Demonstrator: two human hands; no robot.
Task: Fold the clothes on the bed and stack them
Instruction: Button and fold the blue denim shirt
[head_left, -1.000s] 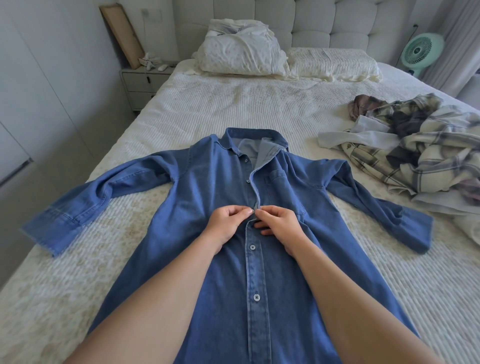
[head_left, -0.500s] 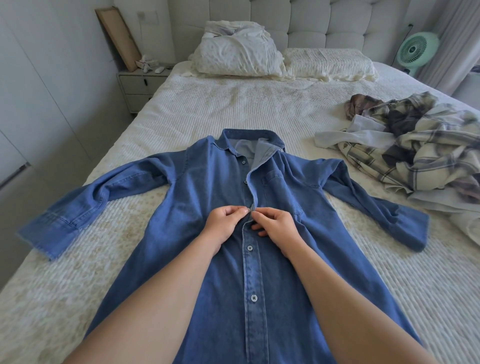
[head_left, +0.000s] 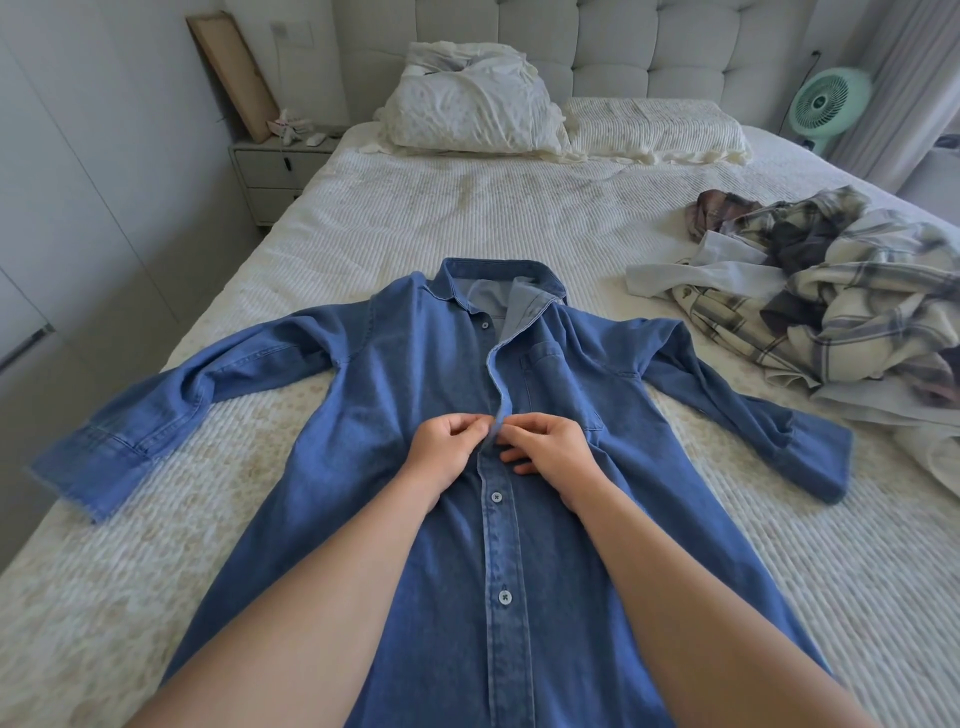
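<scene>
— What are you holding there, and where is it lying?

— I am working on the long-sleeved blue denim shirt (head_left: 415, 395). It is lying face up, flat on the white ribbed bedspread (head_left: 467, 208), collar pointing to 12 o'clock and the two sleeves spreading toward 9 and 3 o'clock. My left hand (head_left: 447, 447) and my right hand (head_left: 550, 447) are meeting at the front placket, around the chest. The fingers of both are curling and pinching the edge of the cloth; whether a button is between them, I cannot tell, they are covering it.

— How is it feeling to handle?

— I am judging it as soft but with some body, heavier than a thin shirt, not slippery and not fragile. For folding, I think the shoulders and the sleeve cuffs are giving the best hold, because the seams there are firmer.

— And how many things are you counting?

— One denim shirt. I am seeing two closed buttons below my hands and one open near the collar. At 2 o'clock a crumpled heap of plaid and pale clothes (head_left: 831, 296) is waiting, well apart from the shirt; how many pieces are in it, I cannot say. At 12 o'clock two pillows are lying: a rumpled white pillow (head_left: 467, 104) and a flat ribbed cream pillow (head_left: 654, 124).
</scene>
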